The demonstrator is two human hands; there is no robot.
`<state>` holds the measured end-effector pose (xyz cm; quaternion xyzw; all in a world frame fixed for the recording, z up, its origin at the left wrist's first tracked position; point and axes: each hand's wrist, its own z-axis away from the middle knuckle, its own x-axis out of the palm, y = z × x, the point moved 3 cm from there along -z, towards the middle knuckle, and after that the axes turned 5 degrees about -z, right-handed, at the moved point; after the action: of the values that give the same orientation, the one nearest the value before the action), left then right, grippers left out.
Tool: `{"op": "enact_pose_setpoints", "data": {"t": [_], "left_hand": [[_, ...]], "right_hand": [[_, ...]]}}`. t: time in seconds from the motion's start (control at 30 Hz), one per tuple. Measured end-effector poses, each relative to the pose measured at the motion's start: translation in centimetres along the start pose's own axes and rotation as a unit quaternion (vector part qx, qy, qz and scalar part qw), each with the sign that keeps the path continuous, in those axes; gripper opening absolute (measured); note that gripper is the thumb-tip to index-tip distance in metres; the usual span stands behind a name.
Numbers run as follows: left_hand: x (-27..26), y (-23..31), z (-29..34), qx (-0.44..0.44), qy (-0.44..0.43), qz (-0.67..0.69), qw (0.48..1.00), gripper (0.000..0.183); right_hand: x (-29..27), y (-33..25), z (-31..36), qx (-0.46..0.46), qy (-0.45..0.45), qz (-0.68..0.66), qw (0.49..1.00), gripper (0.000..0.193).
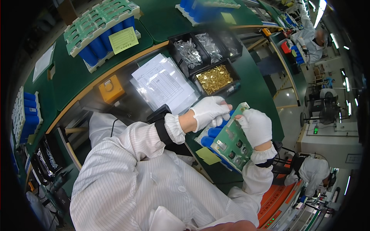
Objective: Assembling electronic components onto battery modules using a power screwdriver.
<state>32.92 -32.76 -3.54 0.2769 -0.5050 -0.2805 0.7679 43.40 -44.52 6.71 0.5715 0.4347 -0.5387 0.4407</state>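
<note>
My left hand (pixel 210 112), gloved in white, is poised at the upper end of a battery pack (pixel 227 148), its fingers bending inward, bare tips showing, with only a narrow opening. Whether they are holding anything I cannot tell. My right hand (pixel 256 126), likewise gloved, is curling over the upper part of the pack's green plate (pixel 234 141), fingers mostly folded and tips drawn close together; what they are gripping, if anything, I cannot tell.

The pack is sitting tilted near the near right corner of the tabletop (pixel 256 82), its green plate facing right and its blue cells (pixel 208 141) showing along the left side. A yellow note (pixel 208 155) is sticking out at its lower left.

Toward the far edge of the tabletop, brass-coloured pieces (pixel 214 79) are filling a black bin, and silver strips (pixel 189 52) are lying in another behind. Left of these, printed sheets (pixel 165 82) are resting in clear sleeves.
</note>
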Motion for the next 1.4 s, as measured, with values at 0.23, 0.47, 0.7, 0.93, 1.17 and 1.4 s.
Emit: {"op": "enact_pose_setpoints", "data": {"t": [0.23,0.47,0.7,0.93,1.17,1.4], "left_hand": [[2.0,0.8,1.6,0.008,-0.012,-0.069,0.998,0.022],[1.2,0.3,1.5,0.035,-0.023,-0.078,0.996,0.020],[-1.6,-1.0,-0.2,0.145,0.029,-0.111,0.983,0.030],[-0.7,-0.1,0.8,0.033,0.038,0.113,0.992,0.028],[-0.4,0.7,2.3,0.025,-0.046,-0.039,0.998,0.021],[0.6,1.0,3.8,-0.002,-0.125,-0.168,0.978,0.024]], "right_hand": [[-1.7,-2.1,-0.1,-0.131,0.178,-0.186,0.957,0.025],[-1.9,-2.0,0.3,-0.128,0.128,-0.202,0.963,0.019],[-0.6,-2.6,1.1,-0.106,-0.040,-0.140,0.984,0.009],[-0.3,-2.9,1.0,-0.073,-0.070,-0.104,0.989,0.007],[-1.1,-1.6,0.6,-0.069,0.014,-0.139,0.988,0.007],[-2.1,-2.8,0.7,-0.125,0.075,-0.262,0.954,0.016]]}}
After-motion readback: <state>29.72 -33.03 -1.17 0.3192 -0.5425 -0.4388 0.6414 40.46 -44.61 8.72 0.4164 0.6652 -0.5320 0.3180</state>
